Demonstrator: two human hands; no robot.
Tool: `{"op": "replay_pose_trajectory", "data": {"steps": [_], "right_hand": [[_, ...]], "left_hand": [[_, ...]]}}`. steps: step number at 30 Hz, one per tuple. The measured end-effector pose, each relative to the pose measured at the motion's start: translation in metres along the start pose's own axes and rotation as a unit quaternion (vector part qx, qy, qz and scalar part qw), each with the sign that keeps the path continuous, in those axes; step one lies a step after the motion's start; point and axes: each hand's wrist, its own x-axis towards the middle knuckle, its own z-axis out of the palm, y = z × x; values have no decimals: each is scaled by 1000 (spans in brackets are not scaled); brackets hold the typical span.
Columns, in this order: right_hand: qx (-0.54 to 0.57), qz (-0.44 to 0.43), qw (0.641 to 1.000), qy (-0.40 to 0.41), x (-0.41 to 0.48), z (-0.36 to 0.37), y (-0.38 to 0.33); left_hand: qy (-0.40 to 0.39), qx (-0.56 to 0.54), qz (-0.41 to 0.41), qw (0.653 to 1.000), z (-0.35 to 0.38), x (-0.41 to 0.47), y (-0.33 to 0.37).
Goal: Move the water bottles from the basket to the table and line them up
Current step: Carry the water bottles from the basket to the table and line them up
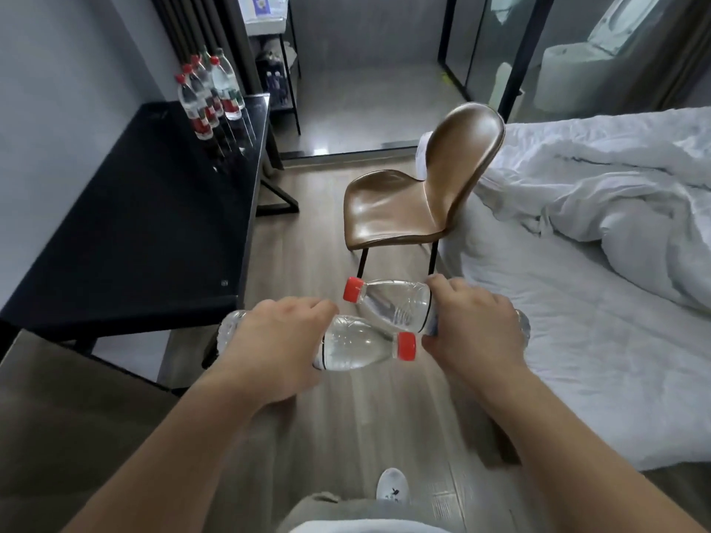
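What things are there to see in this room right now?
Bottle in left hand: one, clear, red cap, held sideways above the floor.
Bottle in right hand: one, clear, red cap, sideways, just beyond the first.
Bottles on table: several, clear, mostly red caps, far end of the table.
Table: one, black, left.
Chair: one, brown, centre.
Bed: one, white bedding, right.
Shoe: one, white, bottom edge.
Left hand: grips its bottle.
Right hand: grips its bottle.

Nothing can be read; the red labels point(201, 125) on the bottles point(221, 80) on the table point(146, 232) are too blurred.
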Motion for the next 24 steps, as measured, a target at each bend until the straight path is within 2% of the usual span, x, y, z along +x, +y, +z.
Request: {"op": "replay_pose_trajectory", "data": {"steps": [10,24], "right_hand": [[-8,-38,999,0,176,26,-18],[-17,-25,999,22,411,61,-75]], "left_hand": [[-1,-26,-22,999,-4,142,-77],[-18,-44,-12,999,-12,342,-224]]}}
